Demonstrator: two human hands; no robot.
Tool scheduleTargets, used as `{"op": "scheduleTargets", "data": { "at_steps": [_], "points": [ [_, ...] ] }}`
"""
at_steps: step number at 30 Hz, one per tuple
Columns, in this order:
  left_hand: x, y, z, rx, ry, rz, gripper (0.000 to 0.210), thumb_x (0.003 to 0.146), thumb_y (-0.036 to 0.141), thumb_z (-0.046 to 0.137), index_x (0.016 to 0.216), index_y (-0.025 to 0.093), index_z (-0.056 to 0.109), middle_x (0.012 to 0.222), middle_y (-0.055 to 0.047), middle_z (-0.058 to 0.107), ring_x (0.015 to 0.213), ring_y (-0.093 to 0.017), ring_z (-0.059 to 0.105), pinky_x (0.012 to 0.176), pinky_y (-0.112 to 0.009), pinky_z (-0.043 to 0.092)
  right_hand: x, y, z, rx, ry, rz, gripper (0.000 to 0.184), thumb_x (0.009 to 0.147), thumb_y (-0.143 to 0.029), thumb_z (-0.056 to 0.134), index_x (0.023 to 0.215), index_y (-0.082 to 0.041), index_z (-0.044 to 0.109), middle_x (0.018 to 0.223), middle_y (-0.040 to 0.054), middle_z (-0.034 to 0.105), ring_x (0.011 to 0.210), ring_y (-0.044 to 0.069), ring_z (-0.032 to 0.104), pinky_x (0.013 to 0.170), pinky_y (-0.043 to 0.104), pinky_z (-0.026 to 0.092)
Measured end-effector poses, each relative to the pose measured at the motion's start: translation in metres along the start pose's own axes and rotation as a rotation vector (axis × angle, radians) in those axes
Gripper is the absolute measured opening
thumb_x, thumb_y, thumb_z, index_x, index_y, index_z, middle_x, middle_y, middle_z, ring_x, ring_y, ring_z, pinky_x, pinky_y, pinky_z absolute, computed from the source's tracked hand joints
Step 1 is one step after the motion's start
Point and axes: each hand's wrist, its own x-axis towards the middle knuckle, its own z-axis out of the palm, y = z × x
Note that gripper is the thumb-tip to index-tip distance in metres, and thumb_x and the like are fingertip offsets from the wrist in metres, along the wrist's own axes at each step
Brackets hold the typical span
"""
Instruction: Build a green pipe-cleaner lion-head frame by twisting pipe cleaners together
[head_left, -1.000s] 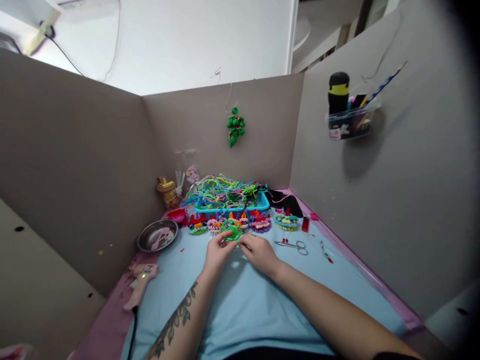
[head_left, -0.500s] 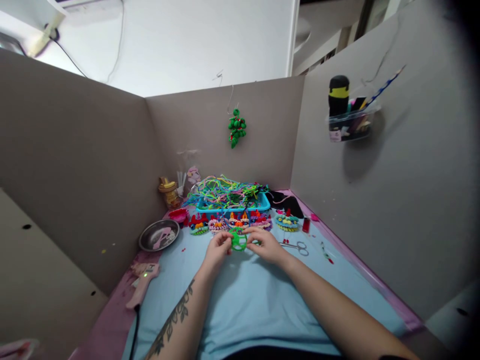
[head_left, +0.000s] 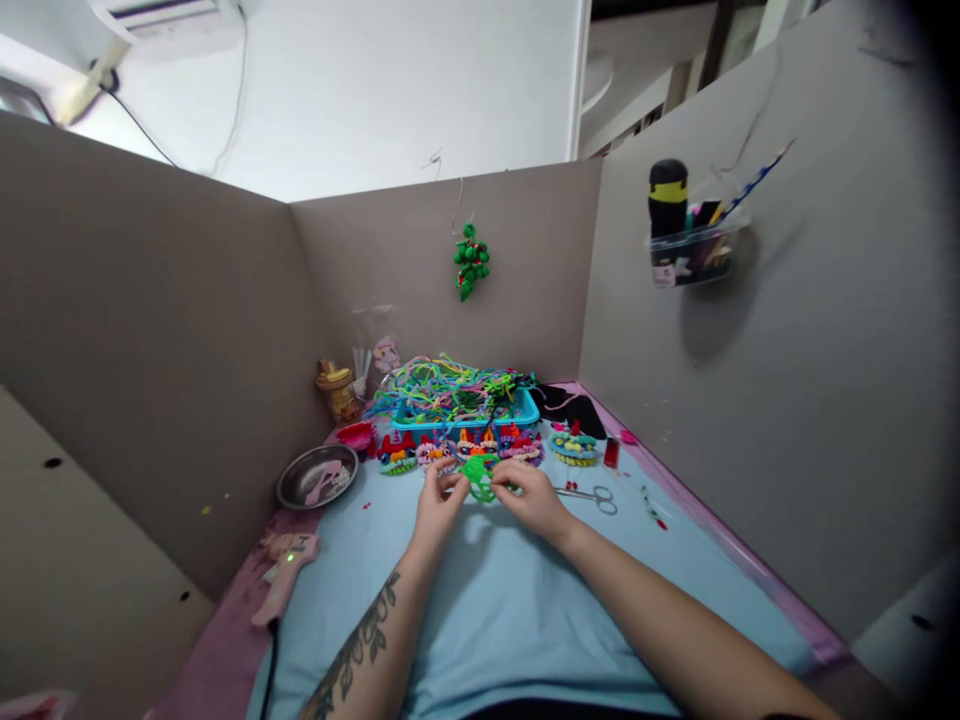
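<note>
Above the middle of the blue cloth, a small bright-green openwork piece (head_left: pixel 478 472), which looks like bent pipe cleaner, is held between both hands. My left hand (head_left: pixel 441 500) pinches its left edge between thumb and fingers. On the other side, my right hand (head_left: pixel 531 496) has thumb and forefinger closed on its right edge. Just behind are several colourful fuzzy figures (head_left: pixel 480 440) in a row, with a yellow-and-blue one (head_left: pixel 574 446) farther right. Silver scissors (head_left: pixel 600 500) lie right of my right hand.
A blue tray (head_left: pixel 525 410) heaped with coloured pipe cleaners (head_left: pixel 450 385) stands at the back. At left are a metal bowl (head_left: pixel 289 485) and a pink corded hot tool (head_left: pixel 285 580). Grey panels enclose the table; a green ornament (head_left: pixel 471 262) and a clear bin (head_left: pixel 694 255) hang on them.
The green piece has turned and its open ring shape now looks more bunched. My right hand's fingers have drawn together at its edge. The view has tipped slightly upward.
</note>
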Motion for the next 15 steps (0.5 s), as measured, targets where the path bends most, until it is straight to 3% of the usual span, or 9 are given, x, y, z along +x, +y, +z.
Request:
{"op": "scheduleTargets", "data": {
  "at_steps": [3,8,11,15],
  "points": [
    [-0.0007,-0.0014,0.0012,-0.057,-0.004,0.023,0.049,0.067,0.034,0.068,0.109,0.019,0.049,0.091,-0.006,0.064,0.086,-0.018,0.06,0.068,-0.024,0.044,-0.0015,-0.0031,0.0028,-0.01,-0.03,-0.03,0.013,0.079,-0.016,0.052,0.072,-0.021,0.062,0.079,0.0042,0.064,0.08,0.017,0.058,0.075,0.032,0.047],
    [-0.0001,0.0034,0.0004,-0.119,-0.1,-0.003,0.038,0.068,0.033,0.066,0.101,0.015,0.06,0.086,-0.006,0.066,0.079,-0.017,0.06,0.07,-0.026,0.044,-0.0033,-0.0064,0.0048,0.044,-0.091,-0.036,0.011,0.08,-0.019,0.053,0.078,-0.02,0.063,0.087,0.0054,0.061,0.084,0.017,0.057,0.074,0.031,0.048],
    [0.0004,0.0067,-0.0014,-0.12,-0.081,0.009,0.031,0.068,0.033,0.066,0.094,0.015,0.064,0.091,-0.007,0.066,0.082,-0.018,0.059,0.073,-0.026,0.044,-0.0034,-0.0074,0.0034,0.058,-0.046,0.016,0.01,0.081,-0.021,0.053,0.079,-0.02,0.062,0.096,0.007,0.056,0.091,0.018,0.056,0.076,0.032,0.048],
    [-0.0013,0.008,-0.0021,-0.119,-0.102,0.006,0.03,0.067,0.03,0.067,0.094,0.017,0.065,0.091,-0.005,0.066,0.082,-0.017,0.058,0.072,-0.025,0.044,-0.0029,-0.0059,0.0004,0.053,0.028,0.055,0.009,0.081,-0.021,0.053,0.079,-0.02,0.061,0.091,0.0064,0.054,0.089,0.018,0.055,0.078,0.033,0.047]
  ]
}}
